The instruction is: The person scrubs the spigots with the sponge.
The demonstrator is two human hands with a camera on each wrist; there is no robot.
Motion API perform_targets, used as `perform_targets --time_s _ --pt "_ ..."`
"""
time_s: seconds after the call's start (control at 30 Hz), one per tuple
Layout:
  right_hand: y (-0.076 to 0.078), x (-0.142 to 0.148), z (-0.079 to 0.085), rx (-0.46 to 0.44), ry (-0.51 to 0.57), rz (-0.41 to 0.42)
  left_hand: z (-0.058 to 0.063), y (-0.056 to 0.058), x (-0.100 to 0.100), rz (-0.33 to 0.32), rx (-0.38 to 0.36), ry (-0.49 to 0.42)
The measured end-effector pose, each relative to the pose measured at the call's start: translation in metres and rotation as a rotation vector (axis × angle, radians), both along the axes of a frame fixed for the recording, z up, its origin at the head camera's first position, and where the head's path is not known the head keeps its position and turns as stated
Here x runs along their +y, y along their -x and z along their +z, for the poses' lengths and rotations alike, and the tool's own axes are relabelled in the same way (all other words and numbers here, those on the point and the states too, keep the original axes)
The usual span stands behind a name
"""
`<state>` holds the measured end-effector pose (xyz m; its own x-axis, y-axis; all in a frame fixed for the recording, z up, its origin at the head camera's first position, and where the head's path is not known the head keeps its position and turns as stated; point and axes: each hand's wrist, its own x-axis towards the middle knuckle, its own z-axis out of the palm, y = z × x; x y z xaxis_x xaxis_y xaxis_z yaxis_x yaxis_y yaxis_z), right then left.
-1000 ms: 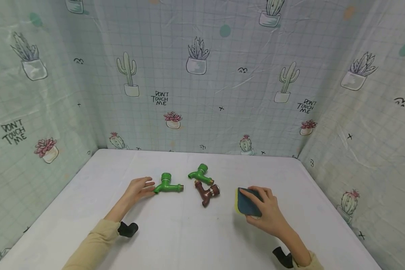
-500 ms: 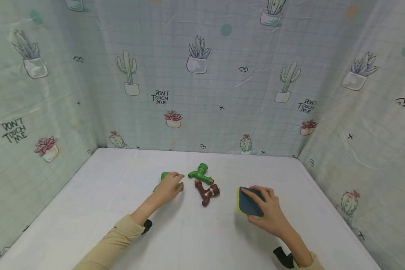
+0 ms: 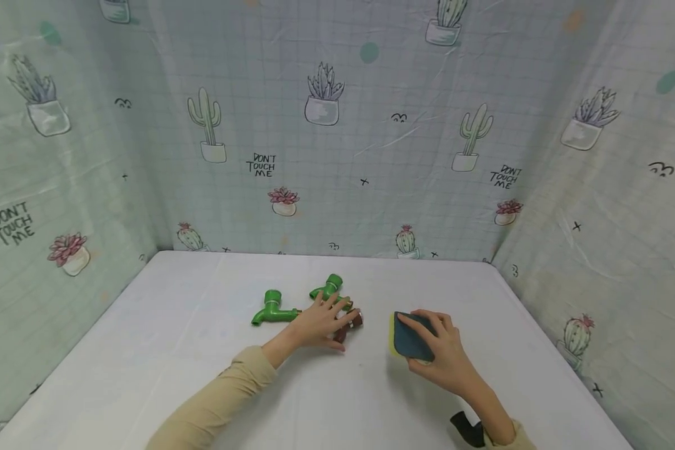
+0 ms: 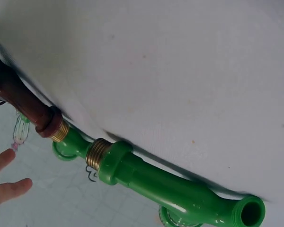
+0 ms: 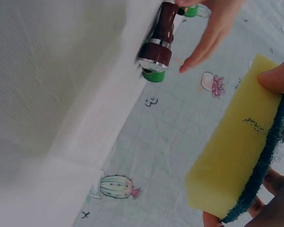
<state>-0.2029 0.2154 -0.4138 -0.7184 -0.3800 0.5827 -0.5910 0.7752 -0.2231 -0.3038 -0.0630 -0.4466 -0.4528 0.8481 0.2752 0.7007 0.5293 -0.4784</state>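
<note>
My left hand [image 3: 315, 326], fingers spread and fairly straight, is over a brown tap [image 3: 357, 320] and partly covers it in the head view. In the left wrist view the fingertips are off to the side of the brown tap [image 4: 23, 94]. A green tap [image 3: 274, 311] lies left of this hand, and a second green tap [image 3: 330, 285] lies just behind the brown one. On the right, my right hand [image 3: 445, 356] grips a sponge [image 3: 412, 339] between thumb and fingers. The sponge has a yellow foam side [image 5: 232, 146] and a dark blue scouring side.
The taps lie close together on a white table [image 3: 365, 400]. Behind and at both sides hangs a cactus-print cloth [image 3: 365, 137]. A black piece [image 3: 468, 429] sits at the right wrist.
My left hand has swept right, from beside the left green tap, across it, to over the brown tap. The taps look unmoved. My right hand keeps the sponge in place.
</note>
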Motion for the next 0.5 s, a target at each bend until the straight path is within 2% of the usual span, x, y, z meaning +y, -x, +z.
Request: perform_targets --time_s 0.13,0.23,0.5 --pt "0.0 0.0 0.0 0.005 -0.004 -0.001 -0.008 0.004 0.005 0.059 -0.097 0.059" --pt "0.0 0.0 -0.001 0.009 -0.009 -0.004 -0.012 0.003 0.006 0.08 -0.134 0.075" --pt "0.0 -0.001 -0.003 0.005 -0.009 -0.005 -0.015 0.0 0.009 0.074 -0.144 0.065"
